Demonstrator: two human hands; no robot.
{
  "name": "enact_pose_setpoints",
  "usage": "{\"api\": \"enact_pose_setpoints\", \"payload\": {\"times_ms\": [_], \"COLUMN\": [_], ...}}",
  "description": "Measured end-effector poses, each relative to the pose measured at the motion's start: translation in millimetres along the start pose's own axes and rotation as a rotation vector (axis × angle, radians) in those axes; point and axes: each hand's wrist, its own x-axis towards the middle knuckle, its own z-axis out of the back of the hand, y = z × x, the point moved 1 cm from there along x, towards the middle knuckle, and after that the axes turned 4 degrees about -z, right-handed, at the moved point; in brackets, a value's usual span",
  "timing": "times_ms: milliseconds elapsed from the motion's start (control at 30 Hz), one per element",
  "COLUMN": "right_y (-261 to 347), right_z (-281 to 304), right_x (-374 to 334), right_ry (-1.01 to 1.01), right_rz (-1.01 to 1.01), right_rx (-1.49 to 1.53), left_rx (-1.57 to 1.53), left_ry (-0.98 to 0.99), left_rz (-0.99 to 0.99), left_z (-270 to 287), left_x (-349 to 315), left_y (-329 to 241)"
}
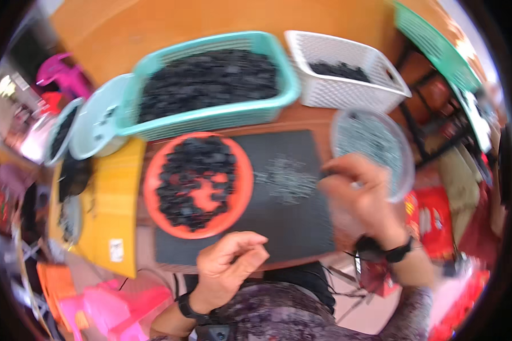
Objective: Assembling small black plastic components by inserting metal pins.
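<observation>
My left hand (231, 265) hovers at the near edge of the dark mat (267, 227), thumb and fingers curled nearly together; whatever is in them, if anything, cannot be made out. Motion blurs my right hand (358, 184), raised between the mat and a round clear tub (405, 162) of thin silvery pieces. A small black piece (327, 172) shows pinched at its fingertips. On the mat lies a loose pile of small silvery pins (287, 179). Left of it, an orange-red round bowl (247, 187) holds many small black parts (193, 165).
Behind stand a teal basket (210, 122) heaped with black parts and a white basket (347, 94) with fewer. Light-blue tubs (96, 128) and a yellow board (116, 204) are at left. A pink stool (116, 310) stands below left; red bags (435, 221) lie at right.
</observation>
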Motion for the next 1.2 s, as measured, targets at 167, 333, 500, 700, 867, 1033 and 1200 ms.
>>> {"api": "enact_pose_setpoints", "payload": {"times_ms": [167, 333, 500, 700, 867, 1033, 1200], "right_y": [-6, -40, -31, -16, -22, -23, -18], "right_z": [53, 81, 38, 10, 8, 1, -1], "right_x": [108, 173, 136, 73, 53, 39, 28], "right_ry": [-0.125, -0.302, -0.247, -0.047, 0.043, 0.071, 0.088], "right_rz": [-0.049, 0.238, 0.243, 0.119, 0.004, 0.07, 0.073], "right_rx": [-0.281, -0.651, -0.558, -0.393, -0.273, -0.241, -0.225], "left_rx": [0.179, 0.321, 0.798, 0.965, 1.241, 1.353, 1.369], "left_ry": [-0.309, -0.362, -0.204, -0.029, 0.058, 0.144, 0.188], "left_rz": [-0.048, -0.151, -0.327, -0.45, -0.519, -0.519, -0.507], "left_z": [49, 77, 93, 91, 81, 90, 88], "left_x": [-7, 10, 44, 71, 89, 100, 104], "left_y": [-7, -3, -16, -18, -10, 6, 7]}}
